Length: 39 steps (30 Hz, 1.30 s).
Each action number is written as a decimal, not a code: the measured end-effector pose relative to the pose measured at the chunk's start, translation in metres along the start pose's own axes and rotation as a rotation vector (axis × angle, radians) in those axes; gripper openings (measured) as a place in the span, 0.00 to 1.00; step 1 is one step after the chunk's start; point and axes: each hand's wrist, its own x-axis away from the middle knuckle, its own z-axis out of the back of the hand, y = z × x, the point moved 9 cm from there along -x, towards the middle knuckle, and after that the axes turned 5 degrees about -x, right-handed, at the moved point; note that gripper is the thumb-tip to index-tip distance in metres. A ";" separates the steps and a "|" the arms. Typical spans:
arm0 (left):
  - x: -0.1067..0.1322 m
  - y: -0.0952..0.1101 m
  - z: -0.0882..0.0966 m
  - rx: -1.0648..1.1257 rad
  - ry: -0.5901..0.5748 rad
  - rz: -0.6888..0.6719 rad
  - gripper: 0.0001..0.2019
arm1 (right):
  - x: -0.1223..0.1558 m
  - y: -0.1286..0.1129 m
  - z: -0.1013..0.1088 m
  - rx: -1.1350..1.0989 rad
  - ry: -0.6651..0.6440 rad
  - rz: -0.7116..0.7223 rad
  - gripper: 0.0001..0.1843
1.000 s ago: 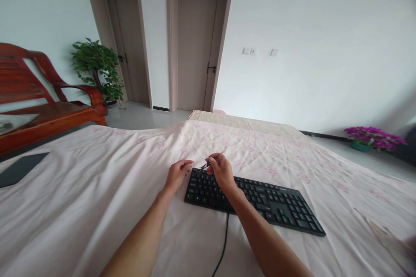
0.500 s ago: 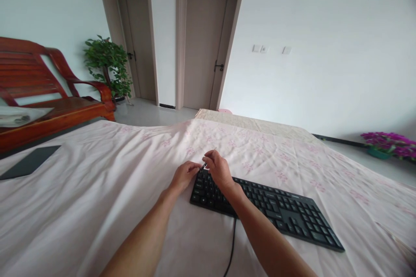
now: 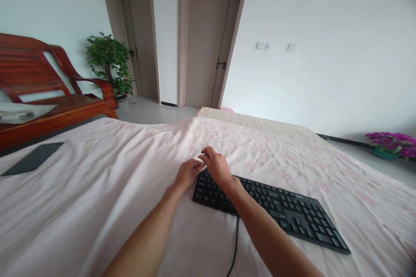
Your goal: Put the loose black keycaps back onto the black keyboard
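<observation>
A black keyboard [image 3: 276, 210] lies on a pale pink flowered cloth [image 3: 97, 190], its black cable [image 3: 234, 246] running toward me. My right hand [image 3: 217, 165] hovers over the keyboard's far left corner, fingers pinched on a thin stick-like tool whose tip pokes up above the knuckles. My left hand [image 3: 188, 172] rests beside that same corner, fingers curled and touching the keyboard's edge next to the right hand. What the tool's lower end touches is hidden by the fingers.
A flat dark pad [image 3: 34, 158] lies on the cloth at far left. A red wooden bench [image 3: 48, 95] with papers stands at the left, a potted plant [image 3: 110, 58] by two doors. Purple flowers [image 3: 391, 140] sit on the floor at right.
Both hands have drawn together at the keyboard's left corner. The thin tool, earlier lying sideways in the right hand, now stands more upright. My view has shifted slightly left and down.
</observation>
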 end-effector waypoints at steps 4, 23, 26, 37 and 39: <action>0.000 0.003 -0.001 -0.006 0.000 -0.014 0.07 | 0.006 0.004 0.000 -0.098 -0.009 0.011 0.07; -0.003 -0.037 -0.021 -0.252 -0.219 0.134 0.19 | 0.208 0.041 0.125 0.360 -0.384 -0.255 0.15; 0.002 -0.036 -0.019 -0.236 -0.238 0.174 0.19 | 0.241 0.060 0.139 0.336 -0.360 -0.321 0.16; 0.015 -0.029 -0.016 -0.129 -0.208 0.163 0.22 | 0.394 0.161 0.327 0.695 0.361 -0.931 0.18; 0.017 -0.029 -0.015 -0.126 -0.190 0.155 0.22 | 0.427 0.182 0.345 0.788 0.360 -1.079 0.26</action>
